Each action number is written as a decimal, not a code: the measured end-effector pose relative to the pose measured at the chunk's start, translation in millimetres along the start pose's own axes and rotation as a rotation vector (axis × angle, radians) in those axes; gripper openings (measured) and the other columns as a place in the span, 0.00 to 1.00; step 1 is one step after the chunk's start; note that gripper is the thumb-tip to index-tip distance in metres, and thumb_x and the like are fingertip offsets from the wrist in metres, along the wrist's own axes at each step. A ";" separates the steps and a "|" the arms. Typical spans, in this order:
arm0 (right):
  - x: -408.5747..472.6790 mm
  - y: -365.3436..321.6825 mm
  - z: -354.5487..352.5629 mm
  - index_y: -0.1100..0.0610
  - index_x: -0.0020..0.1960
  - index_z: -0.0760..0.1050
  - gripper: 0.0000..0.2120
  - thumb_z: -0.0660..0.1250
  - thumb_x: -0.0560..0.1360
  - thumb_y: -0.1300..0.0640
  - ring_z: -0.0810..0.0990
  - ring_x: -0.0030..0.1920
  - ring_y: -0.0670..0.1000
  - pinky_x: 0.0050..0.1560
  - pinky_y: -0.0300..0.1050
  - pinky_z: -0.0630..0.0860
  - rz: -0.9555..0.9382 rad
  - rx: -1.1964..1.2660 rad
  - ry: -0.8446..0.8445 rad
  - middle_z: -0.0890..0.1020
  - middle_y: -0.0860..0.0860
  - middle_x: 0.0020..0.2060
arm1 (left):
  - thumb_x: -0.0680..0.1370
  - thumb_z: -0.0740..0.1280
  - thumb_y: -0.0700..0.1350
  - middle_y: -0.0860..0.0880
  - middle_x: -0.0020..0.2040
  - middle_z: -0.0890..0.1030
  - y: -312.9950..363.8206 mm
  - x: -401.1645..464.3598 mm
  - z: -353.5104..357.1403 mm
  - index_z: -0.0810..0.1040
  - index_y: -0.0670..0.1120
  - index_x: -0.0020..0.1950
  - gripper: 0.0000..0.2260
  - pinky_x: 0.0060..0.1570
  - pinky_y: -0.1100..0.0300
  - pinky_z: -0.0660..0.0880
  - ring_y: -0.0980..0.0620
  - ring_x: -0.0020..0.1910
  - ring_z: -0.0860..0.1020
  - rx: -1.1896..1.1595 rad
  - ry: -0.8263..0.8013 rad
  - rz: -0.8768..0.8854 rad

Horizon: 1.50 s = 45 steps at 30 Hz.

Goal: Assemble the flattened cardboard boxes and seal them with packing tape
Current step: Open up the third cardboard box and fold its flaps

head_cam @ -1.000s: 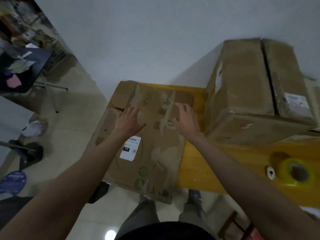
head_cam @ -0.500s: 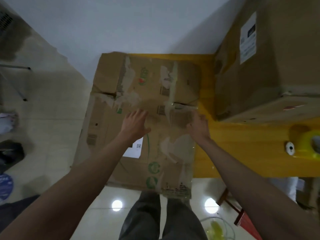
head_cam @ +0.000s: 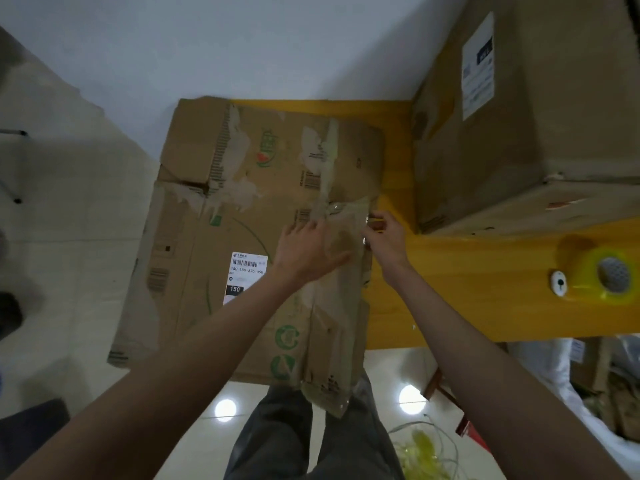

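Note:
A flattened cardboard box (head_cam: 221, 237), worn and covered in old tape scraps, lies across the left end of the yellow table (head_cam: 485, 299) and hangs over its front edge. My left hand (head_cam: 308, 251) rests flat on the box near its right side, fingers spread. At the box's right edge my right hand (head_cam: 384, 237) curls its fingers round the flap edge and old clear tape. A roll of yellowish packing tape (head_cam: 602, 275) sits on the table at the far right.
A large assembled cardboard box (head_cam: 540, 116) stands on the table at the back right, close to my right hand. A small white object (head_cam: 558, 283) lies beside the tape roll. More cardboard (head_cam: 609, 386) and yellow strapping (head_cam: 422, 448) lie on the tiled floor below.
My left hand slid right across the flattened box toward my right hand. My right hand went from lying on the box to grasping its right edge. The view tilted down and closer.

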State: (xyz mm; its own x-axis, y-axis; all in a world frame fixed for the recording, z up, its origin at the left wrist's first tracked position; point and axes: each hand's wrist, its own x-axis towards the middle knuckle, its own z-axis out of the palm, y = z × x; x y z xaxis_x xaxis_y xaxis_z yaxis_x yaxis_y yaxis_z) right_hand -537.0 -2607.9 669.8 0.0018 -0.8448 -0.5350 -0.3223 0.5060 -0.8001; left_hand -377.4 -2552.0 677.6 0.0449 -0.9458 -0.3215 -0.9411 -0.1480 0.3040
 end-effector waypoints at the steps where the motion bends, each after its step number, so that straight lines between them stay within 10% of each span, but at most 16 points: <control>1: -3.2 -2.9 1.4 0.49 0.55 0.77 0.07 0.70 0.78 0.53 0.81 0.48 0.52 0.47 0.49 0.81 0.005 0.030 -0.026 0.80 0.50 0.48 | 0.70 0.58 0.76 0.46 0.62 0.81 14.2 -0.1 -0.2 0.68 0.47 0.70 0.40 0.61 0.47 0.69 0.44 0.60 0.79 -0.003 0.025 -0.002; 11: 5.7 22.4 -12.7 0.54 0.64 0.75 0.12 0.62 0.82 0.58 0.79 0.45 0.53 0.41 0.49 0.78 0.159 -0.210 0.032 0.79 0.55 0.58 | 0.74 0.66 0.60 0.49 0.46 0.83 28.9 2.9 2.5 0.66 0.52 0.68 0.26 0.60 0.48 0.66 0.44 0.52 0.81 -0.082 0.019 -0.075; 21: 32.3 42.0 6.2 0.60 0.70 0.68 0.22 0.67 0.80 0.53 0.74 0.64 0.64 0.62 0.60 0.75 0.282 -0.248 0.033 0.73 0.61 0.65 | 0.73 0.66 0.52 0.50 0.43 0.83 18.8 -6.0 -4.2 0.66 0.55 0.68 0.23 0.49 0.51 0.71 0.44 0.46 0.80 -0.203 0.009 -0.091; 29: 8.4 -2.4 3.6 0.54 0.70 0.69 0.19 0.64 0.81 0.53 0.77 0.56 0.57 0.58 0.58 0.78 -0.011 -0.183 0.000 0.74 0.55 0.63 | 0.77 0.67 0.46 0.50 0.36 0.80 11.0 -16.2 -38.8 0.67 0.47 0.74 0.25 0.44 0.49 0.80 0.48 0.36 0.79 -0.359 0.084 -0.118; 34: -32.1 -76.0 -9.6 0.52 0.60 0.72 0.08 0.64 0.81 0.57 0.72 0.42 0.45 0.40 0.40 0.69 -0.240 -0.149 -0.031 0.72 0.41 0.41 | 0.77 0.68 0.44 0.52 0.35 0.76 27.2 -33.6 -103.6 0.68 0.47 0.73 0.25 0.26 0.71 0.69 0.58 0.31 0.74 -0.375 0.240 -0.104; 37: -65.2 -126.8 -14.2 0.50 0.44 0.68 0.08 0.63 0.80 0.59 0.71 0.37 0.45 0.36 0.40 0.67 -0.362 -0.163 -0.053 0.72 0.45 0.38 | 0.75 0.70 0.42 0.48 0.43 0.79 37.9 -53.1 -155.6 0.67 0.47 0.74 0.28 0.36 0.61 0.71 0.55 0.36 0.74 -0.331 0.265 -0.125; 45: -155.5 -239.4 -73.2 0.58 0.47 0.70 0.02 0.61 0.78 0.61 0.76 0.46 0.55 0.44 0.51 0.76 -0.577 -0.173 -0.028 0.76 0.54 0.44 | 0.72 0.71 0.42 0.47 0.48 0.79 42.3 -132.3 -322.8 0.76 0.48 0.65 0.20 0.41 0.60 0.73 0.48 0.45 0.78 -0.231 0.418 -0.150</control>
State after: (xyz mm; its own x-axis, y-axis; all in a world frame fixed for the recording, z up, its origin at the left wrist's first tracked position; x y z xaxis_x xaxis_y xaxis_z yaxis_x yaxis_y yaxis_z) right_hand -529.5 -2610.3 964.4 0.2464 -0.9685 -0.0365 -0.4113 -0.0703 -0.9088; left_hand -315.0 -2526.4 1022.4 0.3496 -0.9369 -0.0042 -0.8171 -0.3071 0.4878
